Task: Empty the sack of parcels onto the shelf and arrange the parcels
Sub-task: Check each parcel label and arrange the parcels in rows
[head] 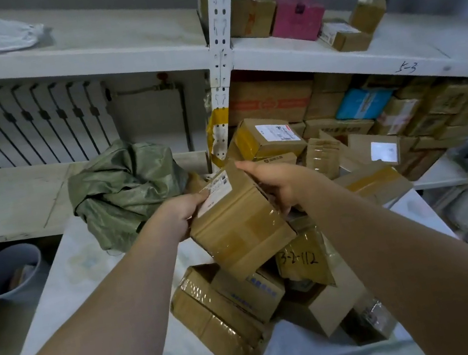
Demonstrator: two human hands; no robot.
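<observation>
Both my hands hold one taped brown cardboard parcel [235, 227] with a white label, lifted above a white surface [92, 265]. My left hand [184, 211] grips its left side at the label; my right hand [277, 182] grips its right end. Below it lies a loose heap of brown parcels [219, 314], one marked 3-2-112 [299, 259]. The crumpled green woven sack [125, 187] lies slumped just left of the held parcel. To the right, the lower shelf [435, 173] is packed with stacked parcels [342, 123].
A white perforated shelf post [217, 39] stands behind the parcel. The upper shelf [391, 49] holds a pink box [296, 14] and small brown boxes. A white plastic bag [10, 35] lies on the upper left shelf. A grey bin [6, 274] sits on the floor at left.
</observation>
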